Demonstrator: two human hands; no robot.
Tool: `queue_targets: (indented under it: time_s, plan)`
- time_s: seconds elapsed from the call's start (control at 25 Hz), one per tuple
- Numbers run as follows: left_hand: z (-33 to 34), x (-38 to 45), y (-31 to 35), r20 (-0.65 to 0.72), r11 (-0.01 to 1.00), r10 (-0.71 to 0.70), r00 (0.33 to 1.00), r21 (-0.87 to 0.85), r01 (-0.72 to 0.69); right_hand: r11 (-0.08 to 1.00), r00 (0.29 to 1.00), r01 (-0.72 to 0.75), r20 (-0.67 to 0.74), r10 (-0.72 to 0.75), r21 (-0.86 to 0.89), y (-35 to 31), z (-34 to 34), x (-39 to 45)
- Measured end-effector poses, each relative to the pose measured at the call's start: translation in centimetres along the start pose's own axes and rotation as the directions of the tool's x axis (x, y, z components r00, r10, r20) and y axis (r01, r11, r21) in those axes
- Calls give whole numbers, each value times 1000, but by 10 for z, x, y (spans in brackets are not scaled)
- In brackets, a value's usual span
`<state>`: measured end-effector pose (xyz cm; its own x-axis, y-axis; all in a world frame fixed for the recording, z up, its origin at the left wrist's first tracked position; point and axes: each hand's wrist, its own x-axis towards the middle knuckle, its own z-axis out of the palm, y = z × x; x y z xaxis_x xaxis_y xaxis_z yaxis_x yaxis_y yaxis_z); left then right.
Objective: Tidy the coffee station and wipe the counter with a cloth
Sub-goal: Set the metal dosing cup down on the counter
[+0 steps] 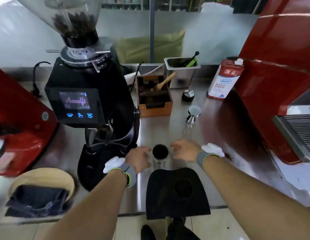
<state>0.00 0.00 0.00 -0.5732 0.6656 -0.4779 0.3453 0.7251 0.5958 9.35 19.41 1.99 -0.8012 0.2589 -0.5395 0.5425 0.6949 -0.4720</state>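
Note:
A small metal dosing cup (160, 154) with a dark inside stands on the steel counter (154, 129), just beyond a black tamping mat (176, 193). My left hand (139, 158) is close against the cup's left side with fingers curled but apart. My right hand (186, 150) hovers a little to the cup's right, fingers spread and holding nothing. A dark grey cloth (38, 201) lies folded on a round wooden board (45, 175) at the near left.
A black coffee grinder (88, 94) stands left of the hands. Behind are a wooden knock box (154, 96), a steel container (182, 71), a round distributor (188, 95), a tamper (193, 115) and a milk carton (223, 80). A red espresso machine (275, 80) fills the right.

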Motion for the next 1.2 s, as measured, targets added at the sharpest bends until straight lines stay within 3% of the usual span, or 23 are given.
queue_targets:
  time_s: [0.32, 0.56, 0.84, 1.2]
  plan:
    - [25, 15, -3, -174, 922, -10, 985, -384, -58, 934, 997, 78, -36, -69, 348, 11, 23, 21]
    - [35, 46, 19, -188, 901, -3, 982, -427, -79, 875, 989, 137, -111, -95, 465, 37, 4, 22]
    - [50, 97, 56, -266, 918, 53, 962, -366, -152, 807, 984, 106, -177, -2, 581, 77, -27, 35]
    - [12, 147, 56, -411, 844, -96, 907, -516, -144, 634, 957, 198, -288, 41, 748, 34, -37, 100]
